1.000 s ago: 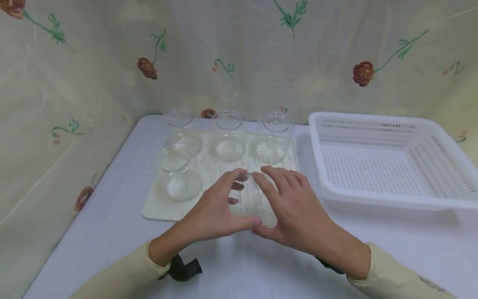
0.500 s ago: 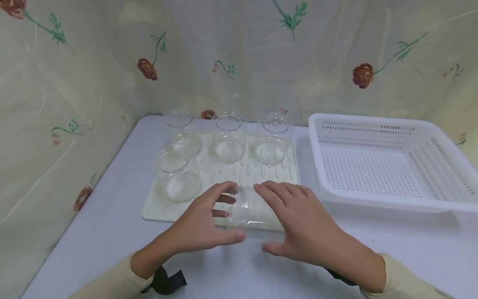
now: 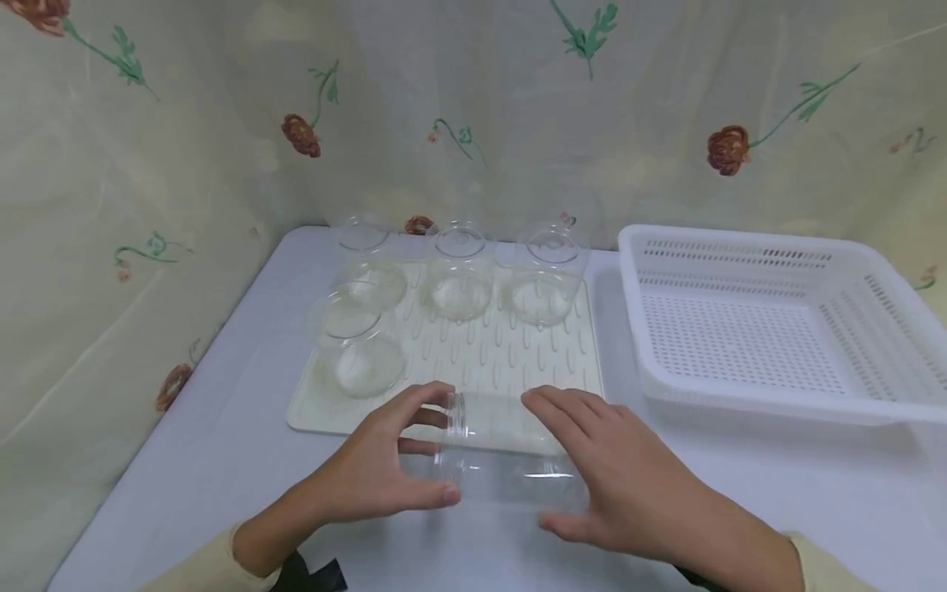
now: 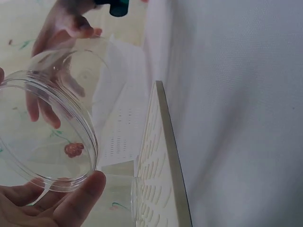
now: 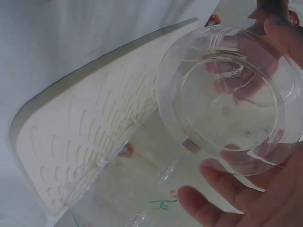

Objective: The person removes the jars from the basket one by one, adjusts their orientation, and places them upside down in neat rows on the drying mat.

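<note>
A clear plastic jar (image 3: pixel 503 460) lies sideways in the air between both hands, over the front edge of the cream drying mat (image 3: pixel 481 353). Its threaded mouth points left. My left hand (image 3: pixel 370 469) holds that mouth end, thumb below and fingers above; in the left wrist view the thumb (image 4: pixel 83 196) lies at the rim. My right hand (image 3: pixel 621 469) curves around the base end, fingers on top and thumb beneath. Through the clear base (image 5: pixel 229 104) in the right wrist view, part of the left hand shows. No lid is on the jar.
Several similar jars stand mouth-down on the mat, among them a front-left jar (image 3: pixel 366 362), a back-middle jar (image 3: pixel 460 284) and a back-right jar (image 3: pixel 546 288). A white perforated basket (image 3: pixel 644 362) stands to the right. Floral fabric (image 3: pixel 518 123) hangs behind the white-covered table.
Both hands have come down toward the table's front and spread apart with the jar. The jar's side now faces the head camera, its mouth to the left. The standing jars have stayed put.
</note>
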The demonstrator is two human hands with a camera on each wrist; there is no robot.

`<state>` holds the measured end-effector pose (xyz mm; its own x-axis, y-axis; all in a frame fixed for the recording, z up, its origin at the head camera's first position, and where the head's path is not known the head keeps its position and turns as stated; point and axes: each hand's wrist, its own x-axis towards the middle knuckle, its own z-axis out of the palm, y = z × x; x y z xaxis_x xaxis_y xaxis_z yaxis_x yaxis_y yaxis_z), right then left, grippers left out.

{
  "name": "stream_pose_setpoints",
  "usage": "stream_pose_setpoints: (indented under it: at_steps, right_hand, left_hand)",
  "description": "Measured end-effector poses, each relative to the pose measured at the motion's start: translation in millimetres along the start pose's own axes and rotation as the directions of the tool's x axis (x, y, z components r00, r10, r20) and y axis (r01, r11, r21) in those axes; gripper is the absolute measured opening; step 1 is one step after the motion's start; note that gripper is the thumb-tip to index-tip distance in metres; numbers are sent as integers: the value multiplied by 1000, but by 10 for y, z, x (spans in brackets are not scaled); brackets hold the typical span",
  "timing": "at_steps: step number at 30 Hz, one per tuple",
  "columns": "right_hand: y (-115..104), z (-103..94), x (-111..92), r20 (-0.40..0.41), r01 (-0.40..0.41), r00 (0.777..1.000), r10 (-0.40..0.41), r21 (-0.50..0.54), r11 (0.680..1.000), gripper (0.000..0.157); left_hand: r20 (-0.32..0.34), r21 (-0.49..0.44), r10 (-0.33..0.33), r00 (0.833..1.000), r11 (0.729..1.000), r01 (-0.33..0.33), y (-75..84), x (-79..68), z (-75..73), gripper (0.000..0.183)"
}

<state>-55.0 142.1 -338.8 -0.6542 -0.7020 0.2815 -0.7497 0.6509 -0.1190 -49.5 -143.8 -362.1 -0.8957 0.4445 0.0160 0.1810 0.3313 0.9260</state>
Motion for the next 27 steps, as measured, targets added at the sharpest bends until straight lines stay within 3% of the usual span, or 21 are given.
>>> stream_pose_setpoints:
  at_steps: [6, 10, 12, 15, 18, 21, 24, 27]
  right_hand:
    - [26, -15, -57, -19, 37, 999, -35, 122, 992, 108]
    - [44, -65, -103, -59, 12, 998, 4, 268, 963, 101]
    - [59, -85, -109, -106, 29, 994, 8, 343, 939, 98]
    - [85, -109, -85, -198, 120, 979, -42, 400, 909, 98]
    - [110, -126, -48, -278, 235, 952, -125, 407, 883, 100]
    - [122, -141, -26, -318, 300, 931, -179, 389, 871, 99]
    - [124, -156, -21, -327, 313, 925, -192, 371, 874, 95]
    - [121, -176, -22, -322, 309, 927, -194, 359, 881, 94]
  left_hand:
    - [42, -88, -21, 999, 996, 24, -47, -32, -11, 82]
    - [122, -235, -23, 992, 971, 51, -97, 44, -39, 76]
    - [166, -339, 2, 986, 939, 55, -119, 87, -53, 71]
    - [210, -469, 29, 977, 880, 74, -126, 144, -61, 66]
    - [244, -576, 55, 968, 811, 100, -123, 191, -42, 67]
    - [272, -642, 68, 960, 756, 129, -121, 220, -7, 71]
    - [294, -667, 71, 953, 730, 151, -126, 222, 27, 73]
    - [302, -665, 70, 951, 730, 157, -131, 216, 46, 71]
